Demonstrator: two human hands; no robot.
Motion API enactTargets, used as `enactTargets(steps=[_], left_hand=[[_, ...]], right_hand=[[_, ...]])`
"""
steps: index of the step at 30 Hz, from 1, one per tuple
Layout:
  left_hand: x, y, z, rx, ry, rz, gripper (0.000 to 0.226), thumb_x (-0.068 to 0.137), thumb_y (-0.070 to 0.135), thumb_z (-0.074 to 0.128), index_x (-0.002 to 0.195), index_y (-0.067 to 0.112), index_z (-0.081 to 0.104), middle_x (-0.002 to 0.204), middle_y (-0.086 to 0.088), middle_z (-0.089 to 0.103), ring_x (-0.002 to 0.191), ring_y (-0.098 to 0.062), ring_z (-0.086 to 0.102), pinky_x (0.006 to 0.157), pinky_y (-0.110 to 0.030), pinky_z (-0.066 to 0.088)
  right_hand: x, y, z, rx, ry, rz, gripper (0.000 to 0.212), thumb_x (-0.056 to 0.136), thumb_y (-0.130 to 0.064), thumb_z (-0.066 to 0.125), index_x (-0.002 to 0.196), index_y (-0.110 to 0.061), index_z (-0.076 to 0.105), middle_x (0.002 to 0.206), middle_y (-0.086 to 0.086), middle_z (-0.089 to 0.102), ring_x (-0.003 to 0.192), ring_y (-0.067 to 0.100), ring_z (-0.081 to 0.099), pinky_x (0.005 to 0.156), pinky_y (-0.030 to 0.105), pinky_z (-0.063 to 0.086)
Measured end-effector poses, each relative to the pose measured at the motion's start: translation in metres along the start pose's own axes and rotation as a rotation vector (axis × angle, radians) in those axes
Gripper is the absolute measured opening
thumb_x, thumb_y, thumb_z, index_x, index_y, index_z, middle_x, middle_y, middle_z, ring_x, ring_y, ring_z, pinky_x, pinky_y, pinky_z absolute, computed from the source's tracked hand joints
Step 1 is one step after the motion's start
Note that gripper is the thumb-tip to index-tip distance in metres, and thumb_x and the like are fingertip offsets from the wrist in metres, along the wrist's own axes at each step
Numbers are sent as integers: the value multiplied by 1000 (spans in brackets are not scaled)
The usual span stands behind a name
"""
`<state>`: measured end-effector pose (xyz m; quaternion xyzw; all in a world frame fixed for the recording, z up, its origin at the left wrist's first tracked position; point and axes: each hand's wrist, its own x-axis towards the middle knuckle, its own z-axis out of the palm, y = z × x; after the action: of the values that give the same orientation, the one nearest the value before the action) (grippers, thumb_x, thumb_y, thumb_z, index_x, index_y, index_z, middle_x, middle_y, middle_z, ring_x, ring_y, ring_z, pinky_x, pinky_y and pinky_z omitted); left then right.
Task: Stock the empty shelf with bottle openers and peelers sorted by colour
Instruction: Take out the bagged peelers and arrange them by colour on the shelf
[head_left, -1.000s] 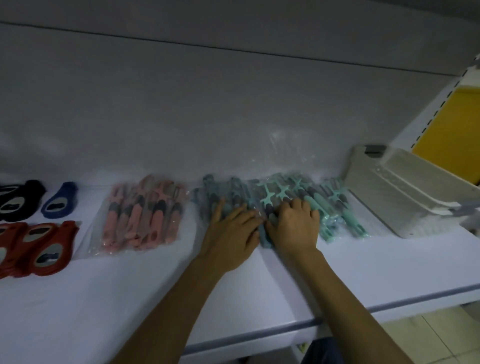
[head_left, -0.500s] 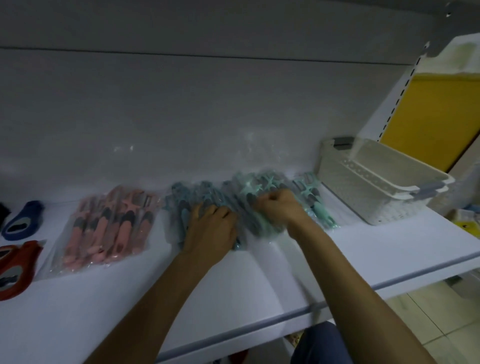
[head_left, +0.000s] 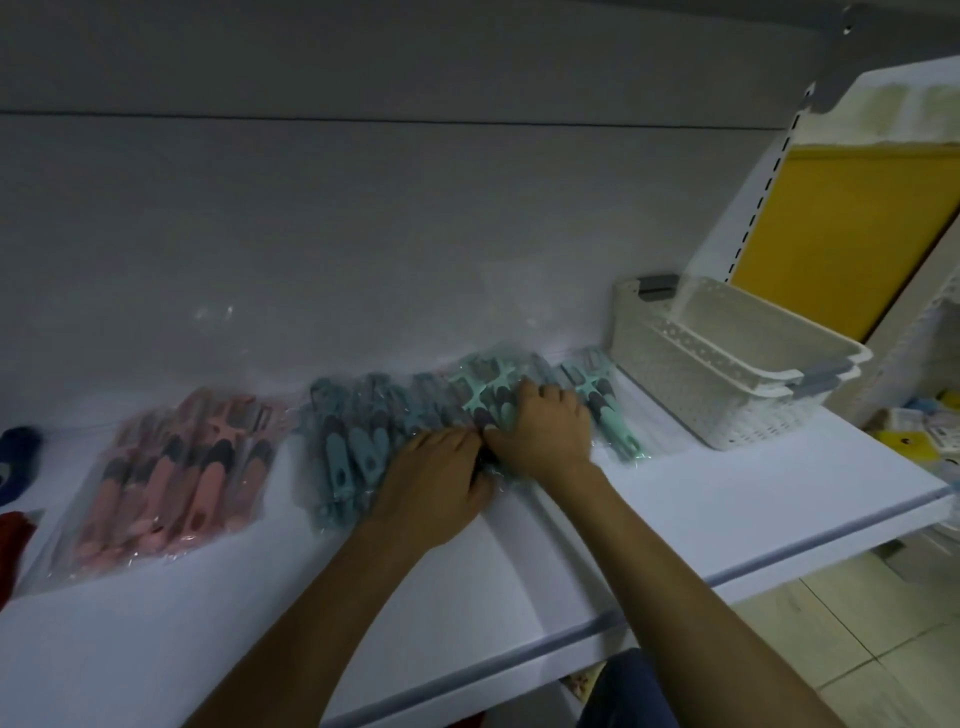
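On the white shelf (head_left: 727, 525) lie rows of peelers in clear plastic wrap: a pink batch (head_left: 176, 473) at the left, a dusty blue batch (head_left: 348, 441) in the middle, a mint green batch (head_left: 602, 400) at the right. My left hand (head_left: 431, 483) rests palm down on the blue peelers' near ends. My right hand (head_left: 540, 431) presses on the wrapped mint peelers where the two batches meet, fingers curled. Both hands touch each other. At the far left edge a blue bottle opener (head_left: 18, 457) and a red one (head_left: 13, 535) are partly cut off.
Two stacked cream plastic baskets (head_left: 727, 384) with grey handles stand on the shelf's right end, close to the mint peelers. Beyond them is a yellow panel (head_left: 841, 234) and a perforated upright. The shelf's front edge runs below my forearms, with tiled floor (head_left: 857, 649) underneath.
The view has swung further right, so the openers slid to the left edge. My right hand moved from the blue-mint boundary onto the mint packs; my left hand followed and closed up beside it.
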<state>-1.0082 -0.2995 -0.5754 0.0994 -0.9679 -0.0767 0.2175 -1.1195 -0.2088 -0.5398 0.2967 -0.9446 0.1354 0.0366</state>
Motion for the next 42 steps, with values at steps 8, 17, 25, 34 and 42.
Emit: enactTargets(steps=[8,17,25,34,42], left_hand=[[-10,8,-11,74,7,-164,29,84,25,53,110,16,46,97,-3,64,82,-18,59,66,-20,31],[-13,7,-8,74,52,-186,27,89,31,51,113,18,49,99,-3,64,88,-18,59,76,-23,38],[-18,1,-5,29,42,-153,30,81,17,59,110,10,64,103,-5,62,82,-21,59,63,-23,38],[-20,-3,-4,-40,82,-134,18,82,14,59,98,8,66,99,-6,61,84,-23,58,67,-20,34],[-20,-7,-5,-61,77,-119,23,90,18,48,105,8,63,107,-6,58,91,-19,54,74,-24,39]], right_hand=[[-21,-29,12,10,128,-220,42,94,-24,47,132,-11,38,132,13,46,117,30,43,95,35,38],[2,-37,3,83,-158,-29,60,89,-28,61,132,-1,30,129,24,48,116,39,53,91,40,46],[14,0,-13,783,-270,249,25,78,-19,72,82,-12,48,73,-2,52,62,12,55,45,20,46],[7,-22,8,248,-179,72,77,74,-51,70,128,-4,41,123,15,56,113,32,56,87,36,48],[13,-8,0,694,-209,204,22,73,-21,78,71,-10,59,80,8,63,74,21,61,71,34,54]])
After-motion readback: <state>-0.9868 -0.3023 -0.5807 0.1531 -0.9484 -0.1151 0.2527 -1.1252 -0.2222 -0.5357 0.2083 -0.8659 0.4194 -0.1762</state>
